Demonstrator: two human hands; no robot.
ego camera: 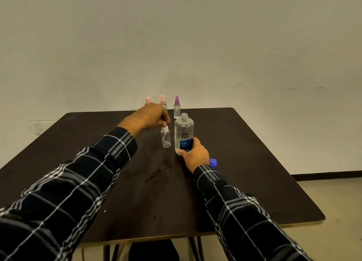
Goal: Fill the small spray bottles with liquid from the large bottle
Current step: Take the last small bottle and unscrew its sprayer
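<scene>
The right grip [195, 155] holds the open large bottle [184, 131]; the left grip [151, 116] pinches the cap [166, 126] of a small bottle [166, 140] under it, seemingly empty. Three more bottles [176, 110] wait beyond.

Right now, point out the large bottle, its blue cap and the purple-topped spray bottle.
large bottle [184, 136]: head view, on its label.
blue cap [213, 162]: head view, on its top.
purple-topped spray bottle [176, 111]: head view, on its clear body.
</scene>
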